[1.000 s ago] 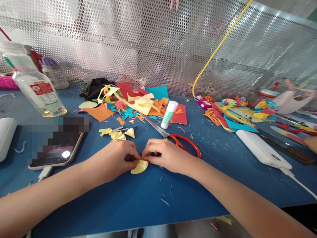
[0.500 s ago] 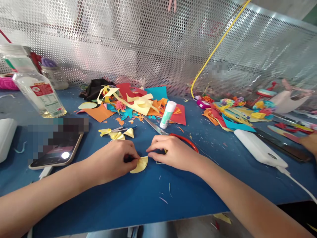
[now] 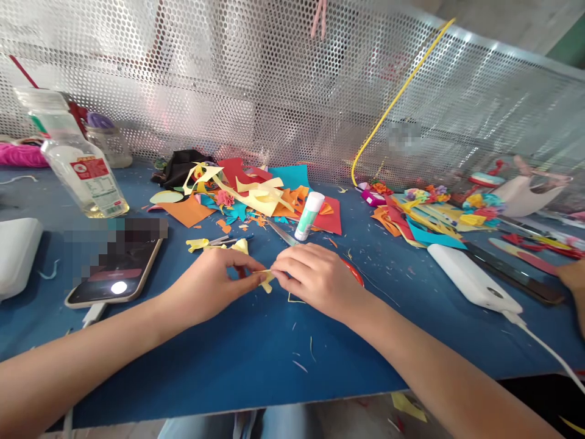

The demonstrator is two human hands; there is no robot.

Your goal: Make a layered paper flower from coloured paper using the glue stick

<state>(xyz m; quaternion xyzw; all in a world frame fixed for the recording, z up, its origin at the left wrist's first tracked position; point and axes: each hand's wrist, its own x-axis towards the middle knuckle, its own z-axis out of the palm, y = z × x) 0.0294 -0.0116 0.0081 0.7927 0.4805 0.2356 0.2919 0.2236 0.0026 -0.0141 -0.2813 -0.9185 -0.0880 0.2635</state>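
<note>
Between my two hands is a small piece of yellow paper (image 3: 267,283), mostly covered by fingers. My left hand (image 3: 219,275) pinches its left side between thumb and fingertips. My right hand (image 3: 315,277) has its fingertips closed on the right side. Just behind my left hand lie several folded yellow paper pieces (image 3: 197,244). Scissors with red handles (image 3: 354,272) lie partly under my right hand, their blades (image 3: 281,233) pointing away. A glue stick (image 3: 309,216) with a white cap stands upright behind my right hand.
Coloured paper scraps (image 3: 256,195) are heaped at the back. On the left are a phone (image 3: 123,268) and a clear bottle (image 3: 86,164). A white power bank (image 3: 473,277) with a cable lies right. Another person's hand (image 3: 573,277) shows at the right edge. A perforated metal screen (image 3: 274,91) stands behind.
The yellow paper, a flat half-round held by my left hand before, is now raised and bent between both hands. My right hand has closed in on it. The view has shifted slightly.
</note>
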